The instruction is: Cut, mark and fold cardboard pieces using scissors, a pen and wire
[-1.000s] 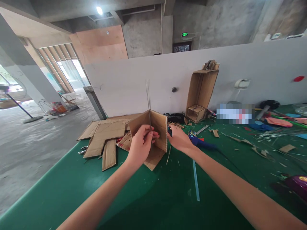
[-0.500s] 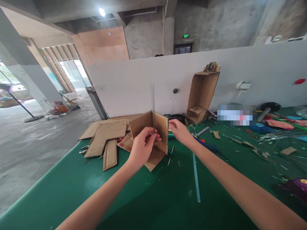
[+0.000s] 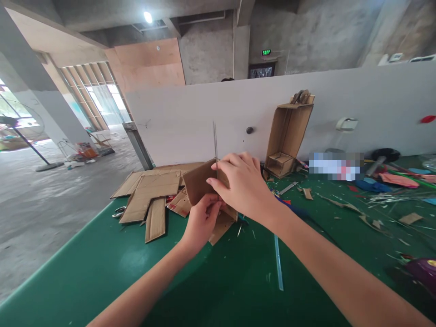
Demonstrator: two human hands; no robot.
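My left hand (image 3: 202, 222) is closed, thumb against fingers, low inside a folded cardboard piece (image 3: 197, 184) with upright walls. It pinches a few thin metal wires (image 3: 215, 138) that stand upright, their tops showing against the white partition. Just above it, my right hand (image 3: 243, 186) reaches across the cardboard's right wall. Its thumb and fingers are apart close beside the wires; whether they touch them I cannot make out. The right hand hides the middle of the wires and much of the right cardboard wall.
Flat cardboard pieces (image 3: 155, 190) and scissors (image 3: 119, 211) lie to the left on the green table (image 3: 136, 277). A tall cardboard box (image 3: 289, 136) stands against the white partition (image 3: 177, 122). A blue strip (image 3: 279, 263) lies in front; scraps and wires (image 3: 388, 198) litter the right side.
My right hand has moved left, from beyond the cardboard's right wall to over the wires. My left hand has gone slightly lower, still pinching, and the wires look closer together.
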